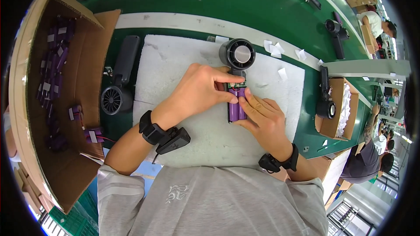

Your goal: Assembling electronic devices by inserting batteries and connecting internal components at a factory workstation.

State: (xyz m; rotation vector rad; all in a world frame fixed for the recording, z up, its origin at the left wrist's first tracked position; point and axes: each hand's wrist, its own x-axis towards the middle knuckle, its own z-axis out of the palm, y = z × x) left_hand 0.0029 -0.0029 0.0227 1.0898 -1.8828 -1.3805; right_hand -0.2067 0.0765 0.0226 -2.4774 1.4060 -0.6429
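A dark handheld fan (237, 53) lies on the white foam pad (175, 67), its round head away from me and its handle opened toward me. Inside the handle sit a purple battery pack (237, 110) and, above it, a small green circuit board (236, 85). My left hand (201, 87) comes in from the left, thumb and forefinger closed about the handle beside the circuit board. From the right, my right hand (264, 116) presses its fingertips against the batteries and the handle's side. My fingers cover part of the handle.
At left stands a cardboard box (105, 39) with many purple battery packs (54, 65). Another fan (117, 100) lies between box and pad. Paper scraps (274, 49) dot the pad's far edge. A small carton (350, 118) sits at right under a fan; other people work farther right.
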